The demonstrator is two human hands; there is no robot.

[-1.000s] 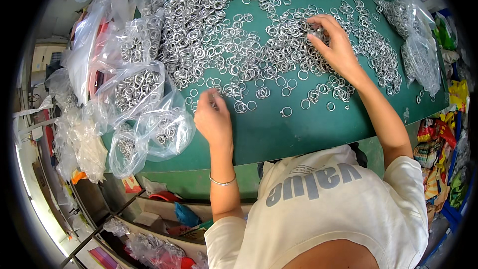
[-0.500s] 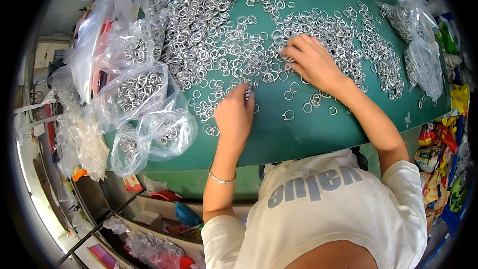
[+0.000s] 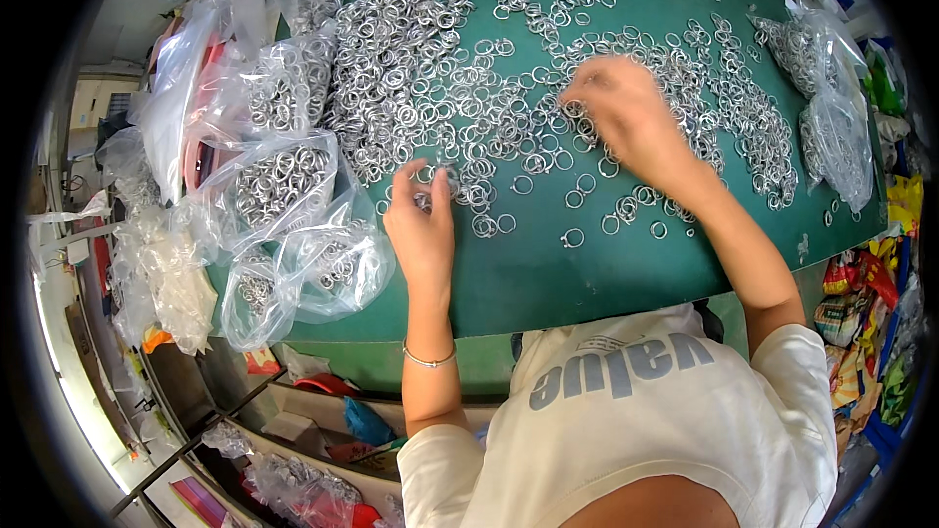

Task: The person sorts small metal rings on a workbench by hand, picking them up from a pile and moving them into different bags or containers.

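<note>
Many loose silver metal rings (image 3: 391, 68) lie heaped and scattered over a green tabletop (image 3: 548, 279). My left hand (image 3: 421, 235) is at the near left edge of the heap, its thumb and forefinger spread apart. A few rings show between those fingers; they look to be lying on the table. Over the right-hand heap, my right hand (image 3: 631, 117) is smeared by motion. Its fingers bend down toward the rings, and whether a ring is between them does not show. Several single rings, such as one small ring (image 3: 572, 238), lie between my hands and the near edge.
Clear plastic bags of rings (image 3: 284, 186) crowd the table's left side. Another filled bag (image 3: 831, 132) lies at the right edge. Below the table on the left is a shelf (image 3: 323, 411) with bagged things. Colourful packages (image 3: 851, 332) are piled at the right.
My left hand has moved left and its fingers have spread. My right hand has shifted slightly right and is now more blurred. Some rings near the left hand lie differently.
</note>
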